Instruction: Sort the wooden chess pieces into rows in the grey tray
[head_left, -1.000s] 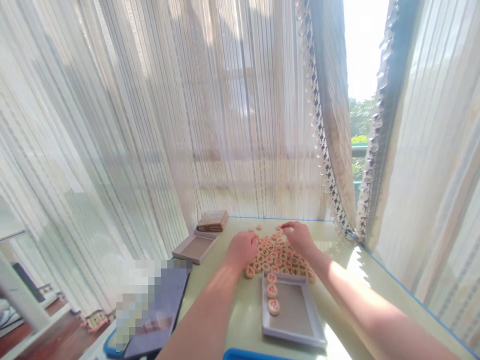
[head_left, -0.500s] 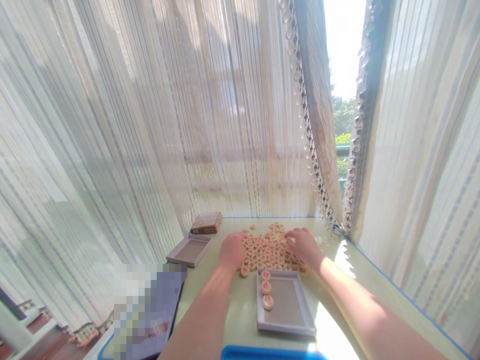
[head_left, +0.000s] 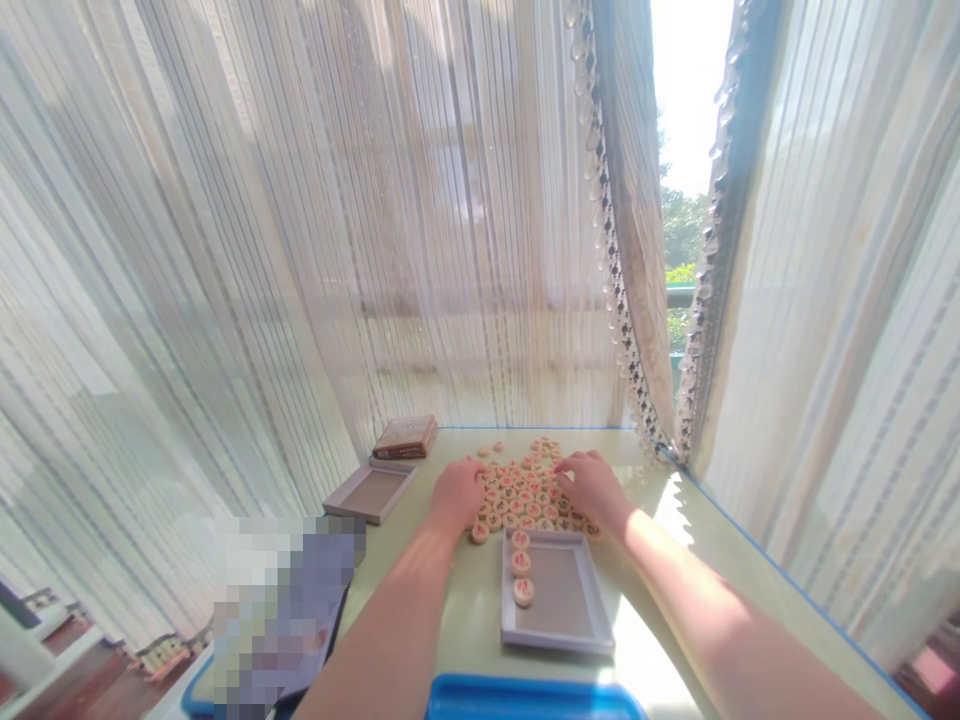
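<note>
Round wooden xiangqi pieces (head_left: 525,492) with red and dark characters lie in a crowded patch on the table. My left hand (head_left: 457,490) rests at the left edge of the patch, its loosely bent fingers touching the pieces and partly hidden. At the opposite edge is my right hand (head_left: 598,488), fingers apart and curved over the outer pieces. Neither hand visibly grips a piece. In front of the patch lies a shallow grey box tray (head_left: 570,642), where three red-marked pieces (head_left: 521,563) form a column along the left wall.
Another shallow box half (head_left: 375,490) lies at the left, with a brown box (head_left: 405,437) behind it. A dark flat device (head_left: 330,570), partly pixelated, sits at the left edge. A blue plastic rim (head_left: 532,690) shows nearest me. Sheer curtains (head_left: 450,250) hang behind the table.
The whole view has shifted slightly, so everything sits a little further left and higher. Both hands stay at the sides of the pieces; the three in the tray are unchanged.
</note>
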